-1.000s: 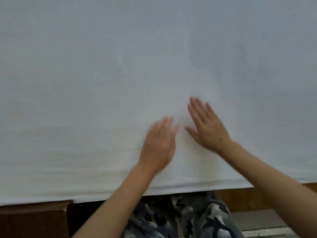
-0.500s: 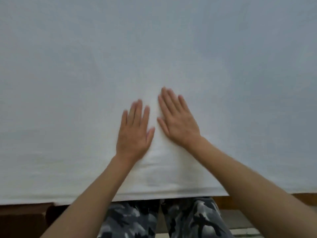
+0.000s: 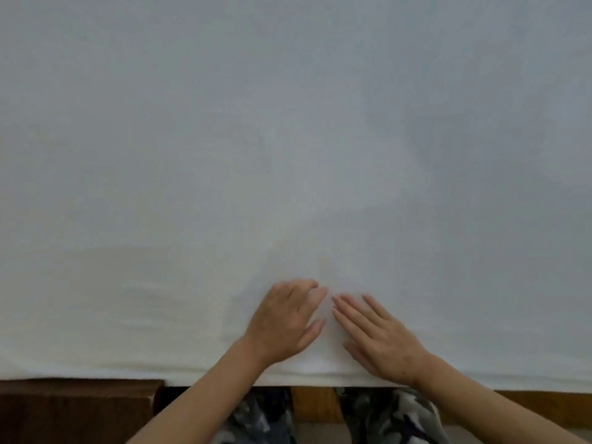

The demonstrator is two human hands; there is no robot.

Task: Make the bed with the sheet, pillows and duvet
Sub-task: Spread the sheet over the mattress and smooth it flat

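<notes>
A white sheet covers the whole bed and fills nearly the entire view, smooth apart from faint creases at the lower left. Near its front edge my left hand lies palm down on the sheet, its fingers slightly bent. My right hand rests flat beside it, fingers straight and pointing up-left. The fingertips of the two hands almost meet. No pillows or duvet are in view.
The dark brown wooden bed frame runs below the sheet's front edge. My legs in camouflage trousers stand against the frame, with a strip of pale floor at the bottom right.
Both hands have slid back toward me, from the middle of the sheet to near its front edge. The left fingers have bent a little.
</notes>
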